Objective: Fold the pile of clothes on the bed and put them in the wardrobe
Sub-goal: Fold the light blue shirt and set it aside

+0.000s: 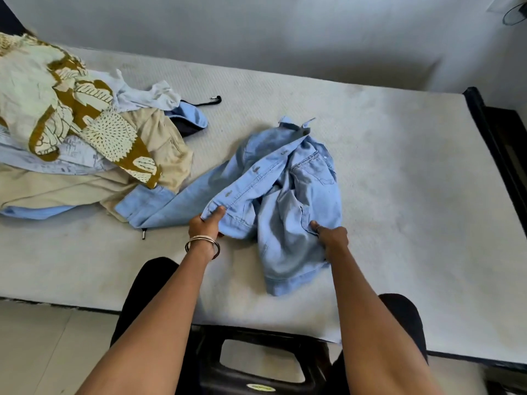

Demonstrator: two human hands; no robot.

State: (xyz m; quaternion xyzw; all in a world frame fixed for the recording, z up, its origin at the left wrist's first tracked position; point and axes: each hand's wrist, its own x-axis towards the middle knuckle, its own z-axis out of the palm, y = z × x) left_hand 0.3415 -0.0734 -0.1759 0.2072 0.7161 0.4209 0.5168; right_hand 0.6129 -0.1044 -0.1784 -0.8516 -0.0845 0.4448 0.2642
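The denim shirt (285, 189) lies crumpled near the bed's (399, 155) front edge, just right of the clothes pile (85, 143) at the left end. The left hand (206, 226) pinches the button placket; the right hand (332, 239) grips a bunched hem. Pull both grips apart to spread it flat before folding

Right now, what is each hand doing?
Left hand: grips the denim shirt at its button placket.
Right hand: grips the same shirt's fabric.
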